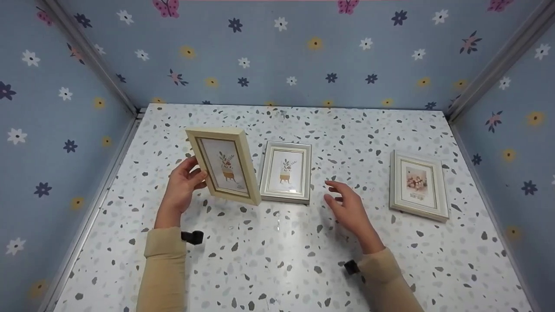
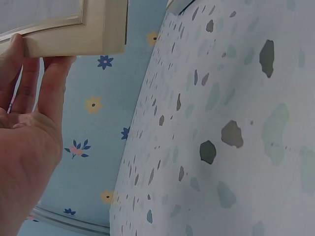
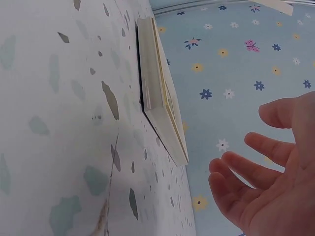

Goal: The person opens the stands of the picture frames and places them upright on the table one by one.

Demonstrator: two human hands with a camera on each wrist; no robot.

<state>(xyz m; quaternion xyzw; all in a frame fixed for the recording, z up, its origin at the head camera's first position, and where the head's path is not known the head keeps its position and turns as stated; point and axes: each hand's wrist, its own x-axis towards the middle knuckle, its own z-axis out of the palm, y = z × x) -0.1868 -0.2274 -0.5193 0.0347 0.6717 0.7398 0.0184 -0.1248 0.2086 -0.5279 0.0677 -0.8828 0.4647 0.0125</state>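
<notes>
In the head view my left hand [image 1: 184, 186] grips a cream picture frame [image 1: 253, 169] by its left edge, thumb on the front and fingers behind. That frame is tilted up off the table, its plant picture facing me. The left wrist view shows the thumb [image 2: 15, 54] pressed on the border near a corner. Just right of it, a silver picture frame [image 1: 307, 173] with a similar plant print lies flat. My right hand [image 1: 347, 206] hovers to the right of the silver frame, fingers loosely bent and holding nothing; the right wrist view shows the same relaxed fingers [image 3: 256, 172].
A third, pale picture frame [image 1: 394, 184] with a pink flower photo lies flat at the right of the speckled white table [image 1: 277, 247]. Blue flowered panels [image 1: 282, 52] stand at the back and both sides. Black straps with small mounts [image 1: 195, 237] sit at the wrists.
</notes>
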